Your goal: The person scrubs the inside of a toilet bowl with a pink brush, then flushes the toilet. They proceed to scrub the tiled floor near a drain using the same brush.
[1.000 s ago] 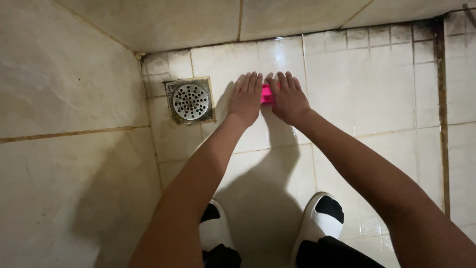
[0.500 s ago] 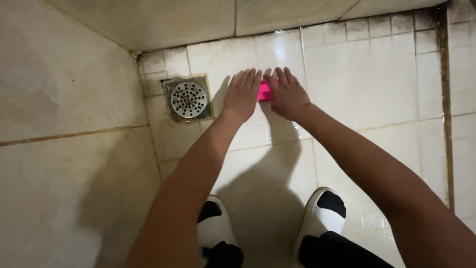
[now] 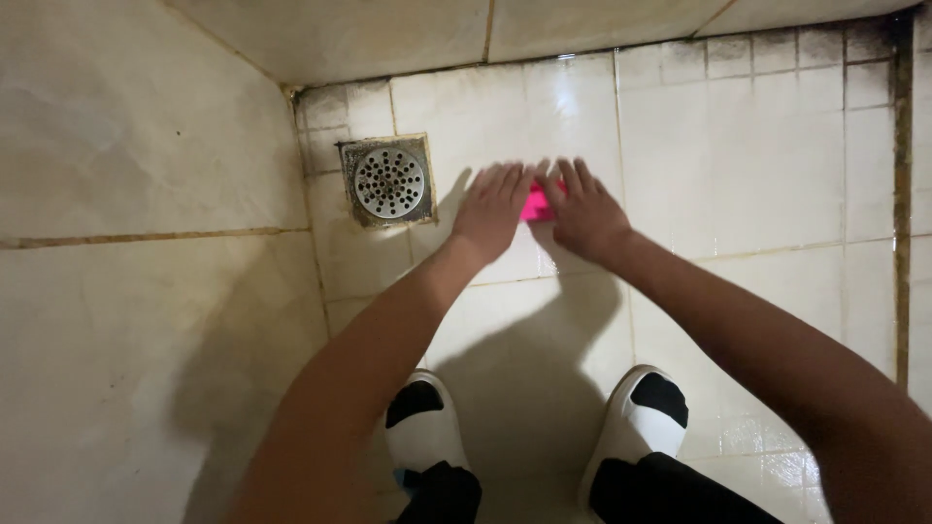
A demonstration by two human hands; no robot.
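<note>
Both my hands press flat on a small bright pink pad lying on the white tiled floor. My left hand covers its left side, fingers together and pointing away from me. My right hand covers its right side. Only a narrow strip of pink shows between them, so its full shape is hidden. A round metal floor drain in a square frame sits just left of my left hand.
Beige tiled walls close in on the left and at the back, meeting the floor in a grimy corner. Dark grout lines run along the right edge. My two feet in white slippers stand below my arms.
My hands and the pink pad have slid a little nearer to me on the tile. They hold the pad the same way, and the view has shifted slightly.
</note>
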